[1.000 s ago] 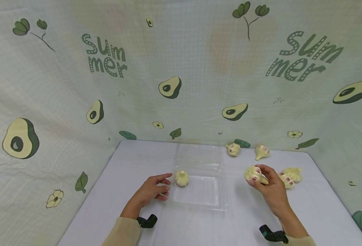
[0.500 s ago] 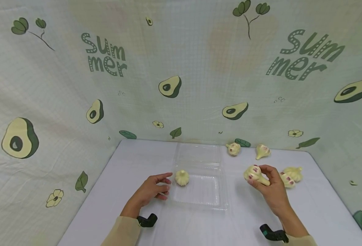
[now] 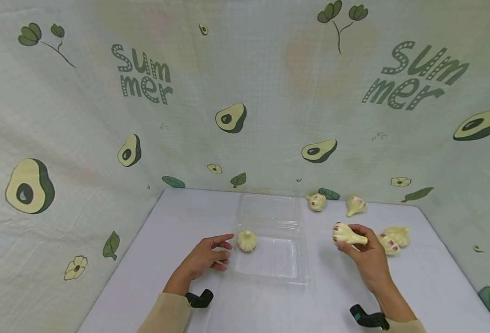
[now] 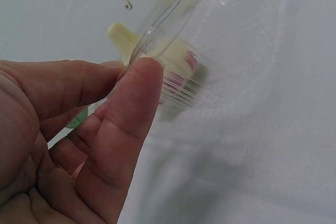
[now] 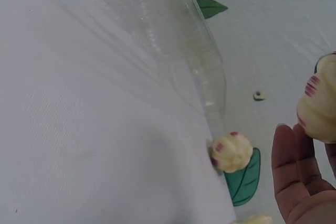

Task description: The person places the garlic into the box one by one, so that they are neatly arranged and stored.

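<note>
A clear plastic clamshell box [image 3: 276, 259] lies unfolded on the white table, its lid [image 3: 267, 209] towards the back. One garlic bulb [image 3: 247, 241] stands stem up at the left inside the box. My left hand [image 3: 205, 256] pinches the box's left rim between thumb and finger, as the left wrist view shows at the plastic edge [image 4: 149, 40]. Over the table to the right of the box, my right hand [image 3: 371, 261] holds another garlic bulb [image 3: 347, 234] with reddish marks, its stem pointing right. In the right wrist view this bulb is cut off by the frame edge.
Two garlic bulbs, one nearer the lid [image 3: 316, 202] and one further right [image 3: 356, 206], lie at the table's back edge. Two more, a marked bulb [image 3: 388, 245] and a plain bulb [image 3: 397, 236], lie beyond my right hand. A printed cloth [image 3: 270, 92] hangs around the table.
The garlic bulb in my right hand has turned between the fingers, so its reddish marks now face more to the left. My left hand and the box keep their places.
</note>
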`<action>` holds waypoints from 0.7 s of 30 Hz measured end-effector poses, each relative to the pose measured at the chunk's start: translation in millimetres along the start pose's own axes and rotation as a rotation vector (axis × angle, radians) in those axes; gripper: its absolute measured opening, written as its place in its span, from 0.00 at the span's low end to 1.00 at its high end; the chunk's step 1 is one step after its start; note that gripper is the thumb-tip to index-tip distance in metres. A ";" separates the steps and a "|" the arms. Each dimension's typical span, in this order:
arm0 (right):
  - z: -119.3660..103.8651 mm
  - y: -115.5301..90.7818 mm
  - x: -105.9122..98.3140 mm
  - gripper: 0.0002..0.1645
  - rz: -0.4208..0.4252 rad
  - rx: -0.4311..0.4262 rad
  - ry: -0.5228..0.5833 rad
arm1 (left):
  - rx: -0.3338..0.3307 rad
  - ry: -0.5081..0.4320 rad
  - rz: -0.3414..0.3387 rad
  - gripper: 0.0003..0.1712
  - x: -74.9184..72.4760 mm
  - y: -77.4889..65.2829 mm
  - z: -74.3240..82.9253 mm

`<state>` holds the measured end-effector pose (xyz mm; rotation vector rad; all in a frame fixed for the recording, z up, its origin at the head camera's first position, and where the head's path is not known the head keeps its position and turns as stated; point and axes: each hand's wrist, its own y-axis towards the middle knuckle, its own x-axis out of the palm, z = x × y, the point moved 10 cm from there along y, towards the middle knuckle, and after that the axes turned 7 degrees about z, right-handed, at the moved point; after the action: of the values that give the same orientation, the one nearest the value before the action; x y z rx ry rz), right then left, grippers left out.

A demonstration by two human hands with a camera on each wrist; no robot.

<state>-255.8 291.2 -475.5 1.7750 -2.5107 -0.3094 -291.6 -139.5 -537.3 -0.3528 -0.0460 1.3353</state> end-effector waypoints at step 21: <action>0.6 4.4 20.7 0.30 -0.036 0.086 -0.179 | 0.009 0.001 0.006 0.35 0.6 -0.9 0.2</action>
<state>-267.0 273.3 -476.8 1.9064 -2.6519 -0.3845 -290.7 -139.0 -537.0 -0.3464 -0.0379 1.3407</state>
